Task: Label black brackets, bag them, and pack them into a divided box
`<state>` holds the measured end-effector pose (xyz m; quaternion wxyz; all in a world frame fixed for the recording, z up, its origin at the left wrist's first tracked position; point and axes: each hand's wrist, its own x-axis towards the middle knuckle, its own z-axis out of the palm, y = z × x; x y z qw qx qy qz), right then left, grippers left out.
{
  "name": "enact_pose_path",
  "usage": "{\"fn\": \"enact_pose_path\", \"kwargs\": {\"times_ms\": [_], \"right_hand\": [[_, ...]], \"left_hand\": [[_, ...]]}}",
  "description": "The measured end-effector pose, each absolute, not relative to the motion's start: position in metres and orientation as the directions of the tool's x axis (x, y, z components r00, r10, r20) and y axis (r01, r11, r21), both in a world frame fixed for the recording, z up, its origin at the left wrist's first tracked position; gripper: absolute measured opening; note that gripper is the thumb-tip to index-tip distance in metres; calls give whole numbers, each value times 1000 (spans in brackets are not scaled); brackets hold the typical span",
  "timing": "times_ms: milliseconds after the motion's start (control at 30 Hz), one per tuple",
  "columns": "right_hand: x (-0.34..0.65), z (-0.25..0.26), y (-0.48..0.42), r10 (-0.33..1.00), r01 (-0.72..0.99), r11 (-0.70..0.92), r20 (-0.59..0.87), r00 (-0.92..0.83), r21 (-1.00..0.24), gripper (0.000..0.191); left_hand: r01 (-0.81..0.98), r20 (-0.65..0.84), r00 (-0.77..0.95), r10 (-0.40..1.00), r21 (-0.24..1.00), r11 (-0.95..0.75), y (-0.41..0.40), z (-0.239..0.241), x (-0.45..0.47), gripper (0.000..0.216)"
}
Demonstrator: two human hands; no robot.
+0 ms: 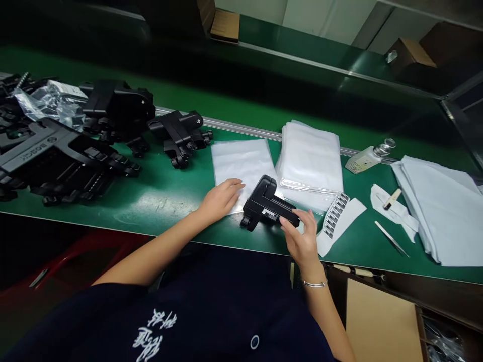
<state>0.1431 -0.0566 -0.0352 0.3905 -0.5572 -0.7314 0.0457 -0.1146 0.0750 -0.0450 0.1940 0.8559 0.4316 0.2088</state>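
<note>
My right hand grips a black plastic part at its right end, just above the green table's near edge. My left hand lies on the lower corner of a single clear plastic bag spread flat on the table, fingers stretched out and together. The black part's left end overlaps that bag's lower right corner.
A stack of clear bags lies right of the single bag. A label strip, tweezers, a small bottle and folded white sheets sit at the right. Several black parts crowd the left. The green table ends close to me.
</note>
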Motion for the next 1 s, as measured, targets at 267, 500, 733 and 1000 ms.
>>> {"fn": "enact_pose_path", "kwargs": {"times_ms": [267, 500, 733, 1000], "right_hand": [[150, -20, -74, 924, 336, 105, 216, 314, -936, 39], [150, -12, -77, 918, -399, -63, -210, 336, -915, 41], [152, 3, -79, 904, -575, -101, -316, 287, -812, 41], [153, -5, -83, 899, -572, -35, -276, 341, -820, 38]], "left_hand": [[402, -22, 902, 431, 402, -822, 36, -64, -77, 47], [259, -69, 965, 253, 390, -884, 7, -75, -65, 70], [418, -65, 904, 423, 351, -838, 39, -74, -38, 62], [45, 25, 998, 63, 446, -894, -4, -64, -54, 56]]}}
